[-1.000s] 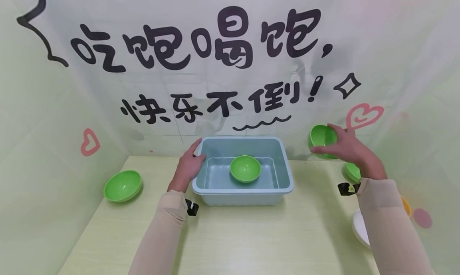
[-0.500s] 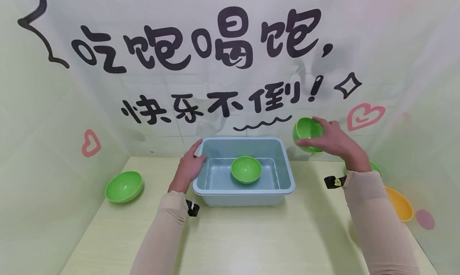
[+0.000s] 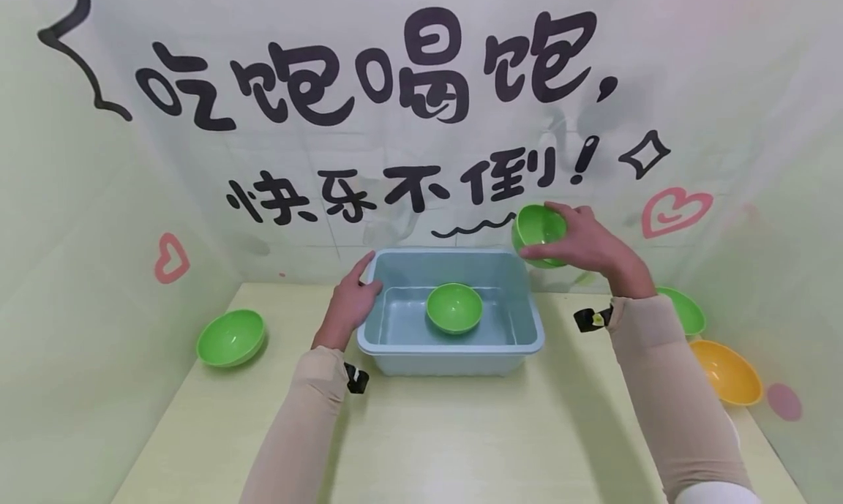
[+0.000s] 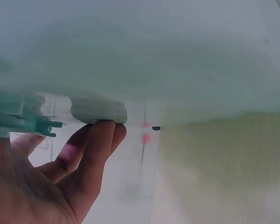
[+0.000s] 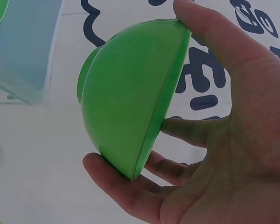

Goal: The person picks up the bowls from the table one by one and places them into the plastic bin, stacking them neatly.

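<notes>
A green bowl [image 3: 536, 233] is tilted in my right hand [image 3: 589, 246], above the right rear corner of the blue tub [image 3: 454, 350]. In the right wrist view the thumb and fingers of my right hand [image 5: 252, 135] grip the rim and side of that bowl [image 5: 126, 98]. Another green bowl [image 3: 454, 309] stands upright inside the tub. My left hand [image 3: 349, 303] holds the tub's left wall near the back corner. From the left wrist view, the fingers of my left hand [image 4: 88, 163] bend against the tub's outer side [image 4: 177, 79].
To the left on the table [image 3: 435, 445] stands a green bowl [image 3: 230, 338]. At the right edge are another green bowl [image 3: 685, 312] and a yellow bowl [image 3: 727, 372]. A white thing [image 3: 718, 493] shows partly beside my right sleeve. Behind the tub rises a printed curtain [image 3: 290, 145].
My right hand has carried its green bowl leftward and slightly up, from the right side to the tub's corner. The green and yellow bowls at right are more uncovered. My left hand stays on the tub.
</notes>
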